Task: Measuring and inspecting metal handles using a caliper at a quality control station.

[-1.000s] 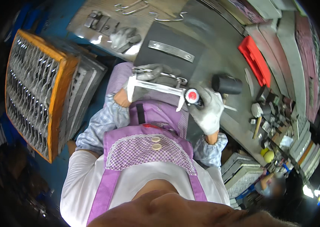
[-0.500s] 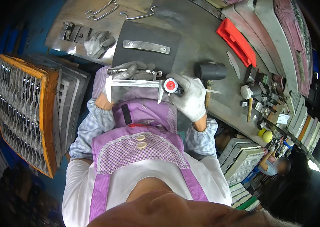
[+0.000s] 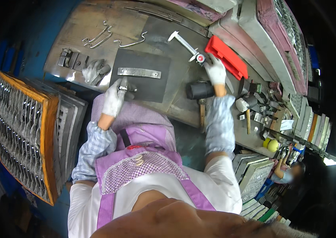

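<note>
My gloved left hand (image 3: 113, 100) is closed round a small shiny metal bar, shaped like a handle (image 3: 124, 84), at the near left edge of a dark square mat (image 3: 146, 89). Much of that piece is hidden by the fingers. On the mat lies a slightly curved flat metal strip (image 3: 139, 73). Reaching far right, my gloved right hand (image 3: 217, 73) has its fingers on the dial end of a dial caliper (image 3: 185, 45). The caliper points away to the left, at the table surface or just over it; which one I cannot tell.
Beside my right hand are a red tray (image 3: 227, 57) and a black mallet (image 3: 199, 90). Bent metal rods (image 3: 98, 37), a clamp-like block (image 3: 72, 59) and a spare grey glove (image 3: 95, 72) lie left. Racks of shiny parts (image 3: 21, 135) stand left; another person (image 3: 287, 172) is far right.
My right hand has carried the caliper off the metal handle, away to the far right beside the red tray. My left hand still holds the handle, now turned and seen nearly end-on.
</note>
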`<state>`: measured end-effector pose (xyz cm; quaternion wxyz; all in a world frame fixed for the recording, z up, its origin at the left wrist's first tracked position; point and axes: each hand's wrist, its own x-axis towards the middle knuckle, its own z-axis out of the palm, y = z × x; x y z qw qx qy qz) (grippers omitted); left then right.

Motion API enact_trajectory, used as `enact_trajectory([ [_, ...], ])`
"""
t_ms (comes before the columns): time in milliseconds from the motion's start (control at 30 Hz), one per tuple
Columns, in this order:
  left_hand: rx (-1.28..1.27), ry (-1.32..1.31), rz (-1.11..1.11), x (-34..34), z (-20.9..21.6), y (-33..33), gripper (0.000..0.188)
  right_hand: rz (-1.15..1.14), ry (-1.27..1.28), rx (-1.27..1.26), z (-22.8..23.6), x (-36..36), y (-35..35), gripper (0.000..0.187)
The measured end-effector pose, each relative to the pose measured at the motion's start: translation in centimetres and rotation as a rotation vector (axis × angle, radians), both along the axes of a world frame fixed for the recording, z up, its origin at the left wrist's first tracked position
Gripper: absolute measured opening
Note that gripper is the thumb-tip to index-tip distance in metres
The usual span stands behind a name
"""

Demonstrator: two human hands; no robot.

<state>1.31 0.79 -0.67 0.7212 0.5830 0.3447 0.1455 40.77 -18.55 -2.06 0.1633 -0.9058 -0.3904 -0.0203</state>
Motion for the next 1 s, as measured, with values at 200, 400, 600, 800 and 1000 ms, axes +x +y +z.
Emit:
enact_trajectory([
  [200, 0.796, 0.381, 0.008, -2.5, 0.1, 0.5, 0.044, -0.372, 0.001, 0.494, -0.4, -15.0, -8.6, 0.04],
  [400, 1.041, 0.236, -0.003, -2.3, 4.2, 2.3, 0.016, -0.411, -0.217, -0.153, -4.3, -16.3, -11.7, 0.054],
  [600, 0.951, 0.294, -0.055, -2.1, 9.5, 2.8, 0.02, -0.433, 0.223, -0.186, -0.1, -13.5, -7.5, 0.038],
  [800, 0.932, 0.37, -0.092, 1.4, -2.1, 1.4, 0.023, -0.217, 1.297, 0.124, 12.9, -21.4, -0.2, 0.032],
  [1000, 1.022, 0.329, -0.122, 2.4, -0.9, 1.6, 0.031, 0.619, 0.085, 0.263, 6.9, -19.6, -0.9, 0.029],
])
